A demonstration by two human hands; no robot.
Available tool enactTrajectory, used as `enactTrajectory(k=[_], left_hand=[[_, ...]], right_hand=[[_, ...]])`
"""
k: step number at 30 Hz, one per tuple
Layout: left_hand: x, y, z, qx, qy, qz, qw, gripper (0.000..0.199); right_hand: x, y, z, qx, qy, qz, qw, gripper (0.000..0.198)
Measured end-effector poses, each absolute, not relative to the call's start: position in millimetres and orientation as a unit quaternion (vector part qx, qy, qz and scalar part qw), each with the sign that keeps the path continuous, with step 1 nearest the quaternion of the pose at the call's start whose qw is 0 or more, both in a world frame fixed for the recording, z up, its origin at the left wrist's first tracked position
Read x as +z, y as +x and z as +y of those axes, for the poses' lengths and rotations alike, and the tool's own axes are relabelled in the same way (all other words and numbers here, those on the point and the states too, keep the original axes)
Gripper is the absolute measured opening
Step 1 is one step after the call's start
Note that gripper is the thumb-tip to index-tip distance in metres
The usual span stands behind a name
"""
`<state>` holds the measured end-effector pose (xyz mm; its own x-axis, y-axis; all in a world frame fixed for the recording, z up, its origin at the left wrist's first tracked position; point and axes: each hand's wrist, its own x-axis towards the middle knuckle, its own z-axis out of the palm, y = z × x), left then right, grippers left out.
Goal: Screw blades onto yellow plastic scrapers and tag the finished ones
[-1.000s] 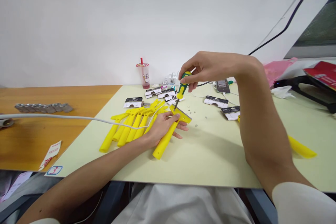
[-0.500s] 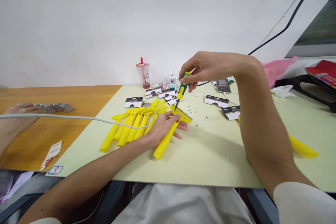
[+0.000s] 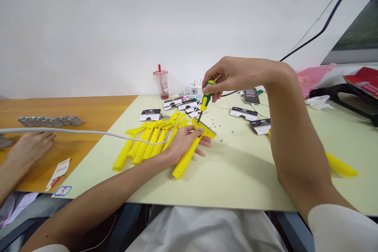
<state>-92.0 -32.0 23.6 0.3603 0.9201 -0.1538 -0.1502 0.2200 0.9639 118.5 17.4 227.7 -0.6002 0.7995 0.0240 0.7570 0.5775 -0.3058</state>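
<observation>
Perhaps lifted, scraper [image 3: 186, 160] inside table edge [image 3: 236, 206]

On the surface [image 3: 224, 189], scrapers [image 3: 148, 144] are laid left of scattered small parts [image 3: 232, 131]; behind the scrapers, a cup [image 3: 163, 86] is set.

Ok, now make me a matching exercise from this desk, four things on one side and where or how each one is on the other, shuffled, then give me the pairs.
Things
1. Screwdriver
2. Yellow scraper under its tip
3. Drink cup
4. Grey metal pieces

Places and states
A. Lined up on the wooden surface
B. Held by the left hand
C. Standing upright with a red straw
D. Held by the right hand, pointing down

Pairs: 1-D, 2-B, 3-C, 4-A
</observation>
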Motion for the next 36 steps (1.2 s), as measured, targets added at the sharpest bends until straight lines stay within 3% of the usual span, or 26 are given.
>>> enactTrajectory(k=[13,26,36], left_hand=[[25,-91,-32,0.398,0.463,0.412,0.677,0.015],[33,-95,-27,0.366,0.426,0.423,0.711,0.020],[37,-97,-23,0.341,0.417,0.430,0.725,0.021]], right_hand=[[231,115,10,0.129,-0.438,-0.886,0.081,0.043],[235,121,4,0.107,-0.414,-0.901,0.077,0.027],[236,132,6,0.143,-0.394,-0.905,0.075,0.026]])
